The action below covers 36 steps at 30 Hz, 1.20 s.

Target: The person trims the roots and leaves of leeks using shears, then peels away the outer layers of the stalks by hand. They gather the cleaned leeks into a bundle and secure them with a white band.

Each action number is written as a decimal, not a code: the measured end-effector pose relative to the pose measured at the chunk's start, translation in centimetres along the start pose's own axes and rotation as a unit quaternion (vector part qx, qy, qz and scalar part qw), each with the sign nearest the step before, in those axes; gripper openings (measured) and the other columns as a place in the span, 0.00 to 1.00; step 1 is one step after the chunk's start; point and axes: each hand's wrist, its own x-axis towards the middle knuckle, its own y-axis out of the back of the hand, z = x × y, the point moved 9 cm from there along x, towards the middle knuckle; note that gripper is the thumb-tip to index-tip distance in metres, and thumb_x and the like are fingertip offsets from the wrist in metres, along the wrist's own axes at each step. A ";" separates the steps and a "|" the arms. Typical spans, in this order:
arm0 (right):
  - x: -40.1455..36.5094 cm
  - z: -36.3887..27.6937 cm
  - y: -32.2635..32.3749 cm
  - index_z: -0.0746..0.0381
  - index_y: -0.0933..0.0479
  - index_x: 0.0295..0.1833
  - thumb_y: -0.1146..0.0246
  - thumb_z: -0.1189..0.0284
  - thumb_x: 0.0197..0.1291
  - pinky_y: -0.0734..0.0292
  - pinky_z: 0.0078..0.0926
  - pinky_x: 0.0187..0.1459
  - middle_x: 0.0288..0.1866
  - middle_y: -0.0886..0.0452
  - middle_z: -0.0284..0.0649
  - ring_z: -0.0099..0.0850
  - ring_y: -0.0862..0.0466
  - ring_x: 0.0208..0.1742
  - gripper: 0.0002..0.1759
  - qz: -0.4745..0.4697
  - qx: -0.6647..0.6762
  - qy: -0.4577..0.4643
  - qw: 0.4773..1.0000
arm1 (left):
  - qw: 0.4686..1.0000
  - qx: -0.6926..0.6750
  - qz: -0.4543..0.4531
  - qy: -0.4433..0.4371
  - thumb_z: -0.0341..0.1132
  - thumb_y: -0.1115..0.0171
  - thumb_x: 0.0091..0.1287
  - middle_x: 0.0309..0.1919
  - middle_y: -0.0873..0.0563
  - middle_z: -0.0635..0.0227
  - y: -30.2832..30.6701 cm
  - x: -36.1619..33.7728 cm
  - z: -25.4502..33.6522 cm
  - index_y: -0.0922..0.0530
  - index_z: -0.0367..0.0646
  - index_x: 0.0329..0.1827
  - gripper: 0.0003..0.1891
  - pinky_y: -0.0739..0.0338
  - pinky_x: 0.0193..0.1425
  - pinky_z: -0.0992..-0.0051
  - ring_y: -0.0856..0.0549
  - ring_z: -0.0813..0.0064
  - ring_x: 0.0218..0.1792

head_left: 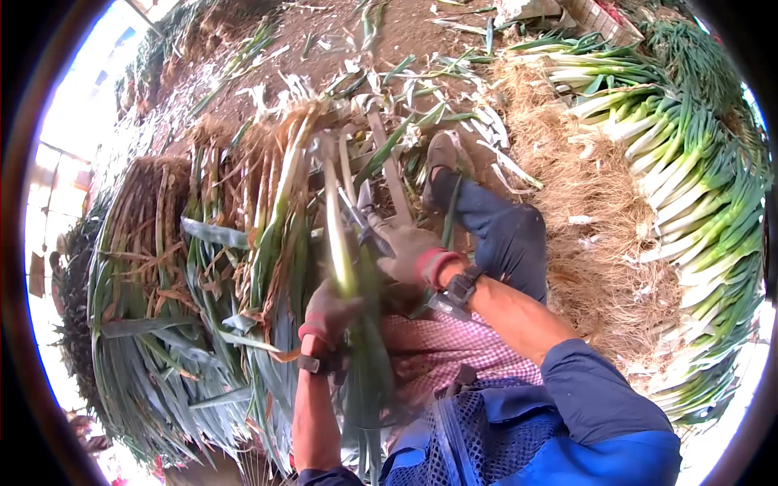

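My left hand (331, 312), in a dirty glove with a red cuff, is closed round a leek (338, 251). The leek's white shaft points up and away, and its green leaves hang down across my lap; motion blurs it. My right hand (411, 253), gloved too, is wrapped round a small bladed tool (360, 212). Its metal tip lies just right of the white shaft. Close to my left hand stands a big heap of untrimmed leeks (235, 243), with dry brown outer leaves and roots at the top.
Along the right side runs a long row of cleaned leeks (677, 178), their brown roots (596, 219) facing me. Leaf scraps (421, 101) litter the dirt floor (316, 40) ahead. A checked cloth (454, 348) covers my lap, and my shoe (446, 158) rests beyond it.
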 end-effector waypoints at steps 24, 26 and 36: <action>-7.5 0.5 -0.4 0.50 0.47 0.93 0.28 0.56 0.66 0.19 0.52 0.64 0.59 0.14 0.64 0.62 0.13 0.60 0.54 -0.042 0.025 0.008 0.999 | 0.915 0.402 -0.028 0.018 0.52 0.18 0.60 0.38 0.08 0.51 -7.6 -13.3 -2.1 0.19 0.45 0.53 0.28 0.12 0.47 0.52 0.06 0.46 0.42; -8.2 -1.9 0.4 0.50 0.47 0.93 0.28 0.58 0.65 0.20 0.52 0.65 0.60 0.15 0.65 0.62 0.14 0.61 0.55 -0.118 0.014 0.001 0.993 | 0.927 0.372 -0.049 -0.022 0.50 0.16 0.60 0.39 0.07 0.56 -5.5 -13.7 -2.1 0.17 0.47 0.55 0.27 0.12 0.46 0.55 0.06 0.50 0.41; -7.4 -1.3 -2.2 0.49 0.50 0.94 0.29 0.56 0.67 0.19 0.54 0.62 0.53 0.14 0.60 0.60 0.12 0.56 0.55 -0.086 0.038 0.043 0.995 | 0.818 0.436 0.354 -0.124 0.47 0.21 0.65 0.50 0.07 0.51 16.7 -3.0 6.9 0.13 0.45 0.59 0.23 0.14 0.56 0.53 0.08 0.48 0.51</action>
